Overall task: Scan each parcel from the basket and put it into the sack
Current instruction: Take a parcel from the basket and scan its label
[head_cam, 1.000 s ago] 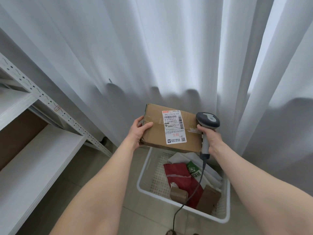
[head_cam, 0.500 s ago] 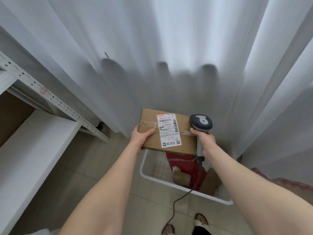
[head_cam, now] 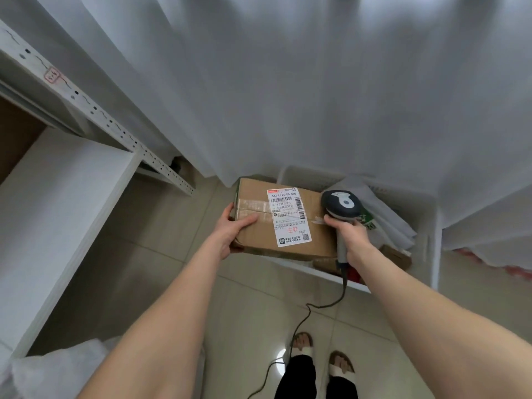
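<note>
The cardboard parcel (head_cam: 319,237) was held in the air just above the near rim of the white basket (head_cam: 433,240), roughly level, with its shipping label (head_cam: 289,217) facing up. The left hand (head_cam: 230,233) gripped the box's 9 o'clock end, the thumb lying across the taped seam on top and the fingers curled out of sight underneath. At the box's 3 o'clock edge the right hand (head_cam: 349,234) was wrapped closed round the handle of the corded scanner (head_cam: 341,203), whose head hung touching or just over that edge; whether the hand also steadied the box could not be told. The carton looked stiff and square-edged, unlikely to sag or crush, and since it sat level from a grip at one end it was probably light to middling in weight. Bare cardboard should give good friction, while the tape strip and glossy label would be slicker, so the short ends were the better places to take hold, thumb above and fingers below, keeping clear of the barcode. More parcels, soft white mailers and small cartons among them, lay in the basket toward 2 o'clock. White woven material (head_cam: 57,372) at the view's 7 o'clock was probably the sack, well apart from the box, so a one-handed carry there would need a firm pinch.
</note>
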Action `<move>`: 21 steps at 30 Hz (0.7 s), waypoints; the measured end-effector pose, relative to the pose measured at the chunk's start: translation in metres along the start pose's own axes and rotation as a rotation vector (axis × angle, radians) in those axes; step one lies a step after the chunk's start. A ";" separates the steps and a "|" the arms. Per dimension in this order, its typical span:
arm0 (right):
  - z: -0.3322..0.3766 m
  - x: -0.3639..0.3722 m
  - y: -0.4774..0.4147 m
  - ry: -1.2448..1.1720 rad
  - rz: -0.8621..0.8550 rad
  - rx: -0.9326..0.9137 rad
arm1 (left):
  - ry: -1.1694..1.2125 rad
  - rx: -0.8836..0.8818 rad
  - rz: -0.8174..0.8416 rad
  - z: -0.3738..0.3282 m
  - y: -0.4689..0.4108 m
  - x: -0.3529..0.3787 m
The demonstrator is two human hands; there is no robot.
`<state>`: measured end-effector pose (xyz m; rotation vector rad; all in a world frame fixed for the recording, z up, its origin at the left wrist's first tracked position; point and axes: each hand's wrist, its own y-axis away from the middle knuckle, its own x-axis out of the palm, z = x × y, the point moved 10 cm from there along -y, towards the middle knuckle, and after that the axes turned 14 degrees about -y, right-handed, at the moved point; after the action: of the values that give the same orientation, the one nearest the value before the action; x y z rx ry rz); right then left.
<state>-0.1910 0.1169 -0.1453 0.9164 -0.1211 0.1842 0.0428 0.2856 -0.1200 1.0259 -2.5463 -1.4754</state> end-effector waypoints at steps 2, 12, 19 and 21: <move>0.008 0.004 0.005 0.030 -0.001 -0.029 | 0.037 0.021 -0.034 -0.007 0.006 -0.005; 0.101 0.044 0.095 0.177 0.180 -0.176 | 0.162 0.217 -0.133 -0.087 0.080 -0.011; 0.153 0.059 0.178 0.182 0.334 -0.208 | 0.186 0.313 -0.144 -0.124 0.142 -0.006; 0.166 0.056 0.196 0.192 0.353 -0.216 | 0.194 0.338 -0.149 -0.129 0.157 -0.007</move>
<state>-0.1818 0.1070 0.1167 0.6523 -0.1221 0.5746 0.0087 0.2434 0.0764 1.3499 -2.6798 -0.9271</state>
